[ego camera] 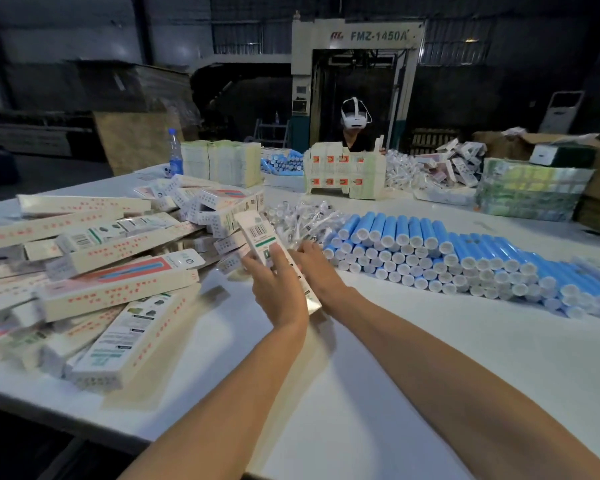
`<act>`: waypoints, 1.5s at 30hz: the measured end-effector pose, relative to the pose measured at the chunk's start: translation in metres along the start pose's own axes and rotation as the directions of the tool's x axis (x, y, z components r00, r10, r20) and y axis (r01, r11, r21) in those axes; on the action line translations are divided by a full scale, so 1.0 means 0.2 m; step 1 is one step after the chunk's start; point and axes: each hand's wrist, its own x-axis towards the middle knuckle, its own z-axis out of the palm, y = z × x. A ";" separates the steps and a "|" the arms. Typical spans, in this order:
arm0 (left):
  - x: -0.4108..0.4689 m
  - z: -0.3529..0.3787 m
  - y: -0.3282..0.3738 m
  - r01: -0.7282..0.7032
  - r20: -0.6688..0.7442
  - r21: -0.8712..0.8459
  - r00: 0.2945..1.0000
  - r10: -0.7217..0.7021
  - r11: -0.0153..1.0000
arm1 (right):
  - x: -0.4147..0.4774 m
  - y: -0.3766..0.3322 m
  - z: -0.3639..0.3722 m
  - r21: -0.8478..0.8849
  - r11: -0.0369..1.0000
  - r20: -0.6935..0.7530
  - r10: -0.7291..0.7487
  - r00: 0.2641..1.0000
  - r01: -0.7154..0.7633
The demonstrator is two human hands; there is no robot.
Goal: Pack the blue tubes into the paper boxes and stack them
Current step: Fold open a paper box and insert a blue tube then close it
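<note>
The white surface (413,348) runs out of view at left and right, so the loose pile of paper boxes (118,285) on its left side and the stacked blue tubes (430,251) on its right are both cut off at the edges. The heap of clear packets (302,216) beyond the hands is too blurred to make out. A single box (258,232) is held tilted above the surface, between the pile and the tubes. The left hand (278,289) grips it, fingers curled over its printed face. The right hand (317,268) lies close against the box's right side, near the tube ends. The box hides its palm, so it perhaps only steadies the box.
</note>
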 end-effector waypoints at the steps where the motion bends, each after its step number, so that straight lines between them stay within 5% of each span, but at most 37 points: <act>1: -0.01 0.00 0.01 -0.013 0.006 -0.014 1.000 0.013 1.000 | 0.00 0.00 0.00 0.017 1.000 -0.014 -0.009 1.000 0.010; 6: -0.05 0.01 0.03 -0.036 0.098 -0.092 0.994 0.045 0.995 | -0.09 0.02 -0.08 0.217 0.976 -0.126 0.053 0.991 -0.024; 11: -0.11 0.02 0.04 0.044 0.362 -0.187 0.932 0.027 0.981 | -0.31 0.12 -0.32 0.360 0.933 -0.272 0.105 0.957 0.000; 15: -0.16 0.06 0.04 0.135 0.603 -0.198 0.797 0.012 0.971 | -0.54 0.23 -0.61 0.475 0.880 -0.466 0.234 0.854 0.019; 19: -0.22 0.07 0.03 0.044 0.736 -0.106 0.675 0.048 0.993 | -0.67 0.27 -0.91 0.519 0.850 -0.596 0.287 0.750 0.087; 26: -0.30 0.05 0.03 0.101 0.901 -0.075 0.434 0.023 0.992 | -0.68 0.18 -1.09 0.582 0.801 -0.613 0.323 0.721 0.136; 38: -0.33 0.03 0.06 0.111 0.908 -0.068 0.420 0.015 0.991 | -0.65 0.18 -0.90 0.276 0.961 -0.347 0.095 0.933 0.005; 45: -0.32 0.03 0.08 -0.002 0.861 -0.078 0.504 0.069 0.997 | -0.82 0.26 -0.74 0.560 0.828 -0.393 0.293 0.871 -0.026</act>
